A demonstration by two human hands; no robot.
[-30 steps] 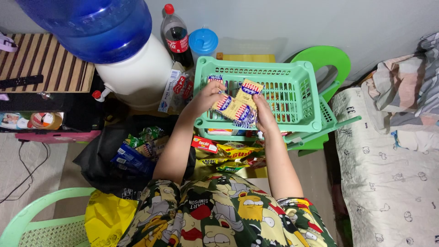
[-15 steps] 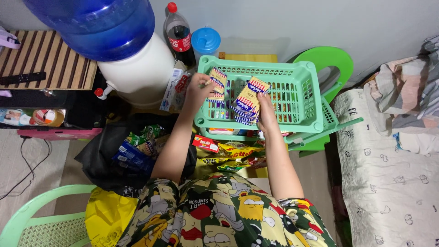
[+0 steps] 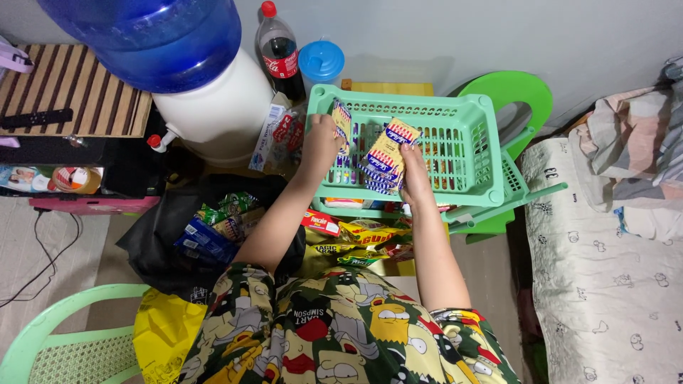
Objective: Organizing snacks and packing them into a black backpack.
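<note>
A light green plastic basket (image 3: 477,153) sits in front of me on a lower green rack. My left hand (image 3: 320,146) holds a yellow and purple snack packet (image 3: 342,121) upright against the basket's left inner wall. My right hand (image 3: 415,174) grips a stack of several similar yellow packets (image 3: 384,156) tilted inside the basket near its front left. Both hands are shut on their packets. More packets lie in the basket's right part, seen through the mesh.
A white water dispenser (image 3: 213,107) with a blue jug stands at the left. A dark soda bottle (image 3: 279,53) and a blue lid (image 3: 321,60) stand behind. Loose snack bags (image 3: 356,235) and a black bag of packets (image 3: 206,231) lie below. A bed (image 3: 612,263) is at the right.
My left hand took one packet from the stack and moved it left to the basket's wall. My right hand keeps the rest and has tilted them upright.
</note>
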